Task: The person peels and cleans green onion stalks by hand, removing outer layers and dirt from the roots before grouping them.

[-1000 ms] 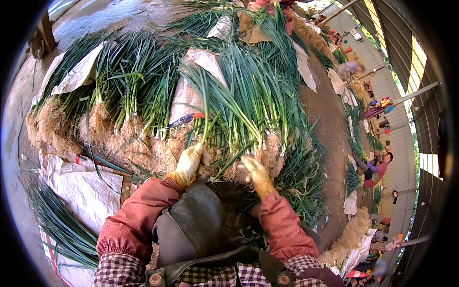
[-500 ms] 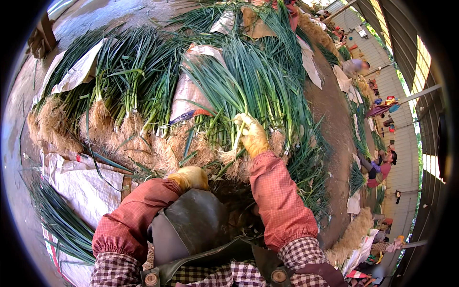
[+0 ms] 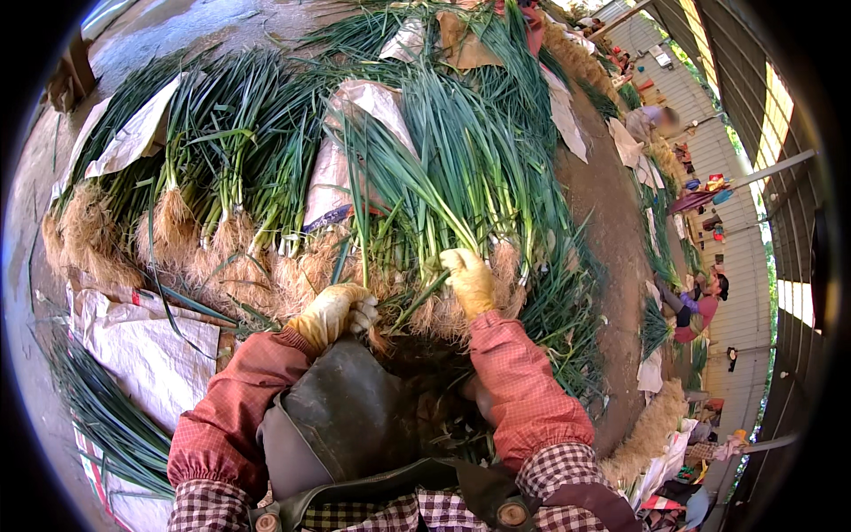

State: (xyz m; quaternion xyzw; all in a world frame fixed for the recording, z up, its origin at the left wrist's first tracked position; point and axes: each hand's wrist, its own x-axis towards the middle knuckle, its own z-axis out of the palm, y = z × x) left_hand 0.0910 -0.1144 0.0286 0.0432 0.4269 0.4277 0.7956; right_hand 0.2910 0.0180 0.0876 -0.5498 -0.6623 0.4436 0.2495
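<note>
My left hand (image 3: 337,315), in a yellowish glove, is closed around the lower end of a green onion (image 3: 362,226). Its long stalk rises above the fist, and a tuft of roots shows just below. My right hand (image 3: 467,279), gloved in yellow, curls its fingers at the base of a heap of green onions (image 3: 470,164). Stalks touch the fingertips there, but what the fingers hold is hidden. Pale, stringy roots (image 3: 434,319) hang beside the right hand. Between the hands a green stalk (image 3: 420,299) lies slanted.
More green onions (image 3: 235,111) lie in a row at left, partly under pale sacks (image 3: 142,133). Another sack (image 3: 160,350) and leaves (image 3: 102,399) lie at lower left. A brown dirt strip (image 3: 603,239) runs along the right, with people (image 3: 696,310) beyond.
My left hand has lifted from near my knee and now holds a green onion upright. My right hand has shifted slightly right and down, away from the stalk it was gripping.
</note>
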